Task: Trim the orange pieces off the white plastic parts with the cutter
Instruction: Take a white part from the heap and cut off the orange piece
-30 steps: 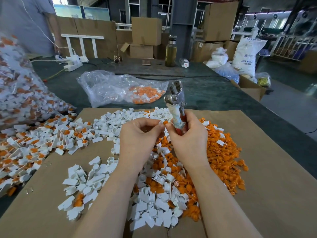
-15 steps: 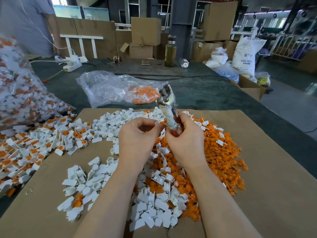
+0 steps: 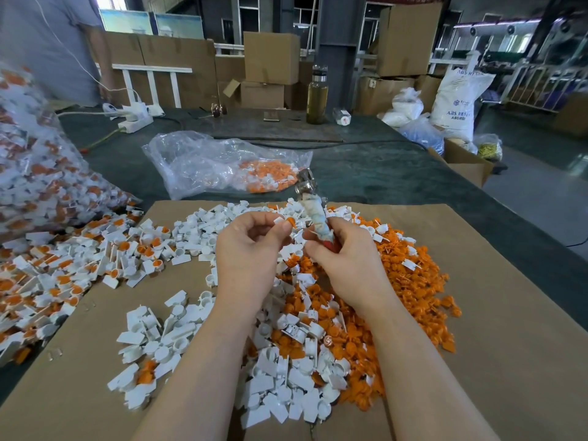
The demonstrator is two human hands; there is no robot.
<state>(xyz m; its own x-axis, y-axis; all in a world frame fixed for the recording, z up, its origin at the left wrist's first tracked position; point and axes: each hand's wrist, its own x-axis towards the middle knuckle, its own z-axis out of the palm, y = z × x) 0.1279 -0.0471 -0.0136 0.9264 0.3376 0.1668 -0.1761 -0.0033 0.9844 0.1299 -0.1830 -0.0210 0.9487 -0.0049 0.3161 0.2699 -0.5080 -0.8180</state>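
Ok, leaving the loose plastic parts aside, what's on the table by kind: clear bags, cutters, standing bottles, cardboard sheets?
Clear plastic bags: 2
Cutter: 1
Standing glass bottle: 1
Cardboard sheet: 1
Total: 5

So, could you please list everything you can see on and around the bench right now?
White parts with orange pieces: many, left heap.
Trimmed white parts: many, near middle.
Orange pieces: many, right heap.
Cardboard sheet: one, brown, under heaps.
Clear bag: one, behind the sheet, some orange pieces inside.
Full bag: one, clear, far left.
Bottle: one, amber, far edge.
Cutter: one, metal, right grip.
Left hand: pinches one part.
Right hand: holds the cutter.
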